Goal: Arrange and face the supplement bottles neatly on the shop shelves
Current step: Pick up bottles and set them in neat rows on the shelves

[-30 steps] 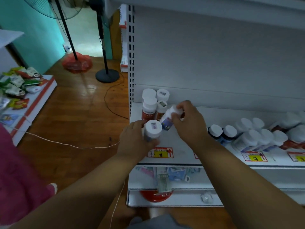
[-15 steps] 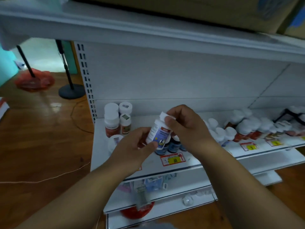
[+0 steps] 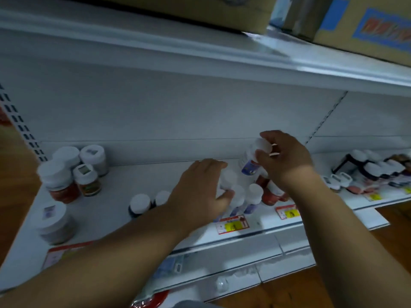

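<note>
The right hand (image 3: 287, 161) pinches a white-capped, blue-labelled plastic bottle (image 3: 251, 162) by its cap; the left hand (image 3: 200, 187) grips a white-capped bottle (image 3: 228, 178) in the row. Judged progress: partial. Scattered bottles on the white metal shelf (image 3: 138, 174) remain unfaced.

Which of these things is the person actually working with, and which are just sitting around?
Part of the job:
- blue-label bottle, gripped by the cap in the right hand
- white-capped bottle, held by the left hand
- red-label bottles on the shelf

Just there:
- cardboard box on top
- yellow price tag
</note>
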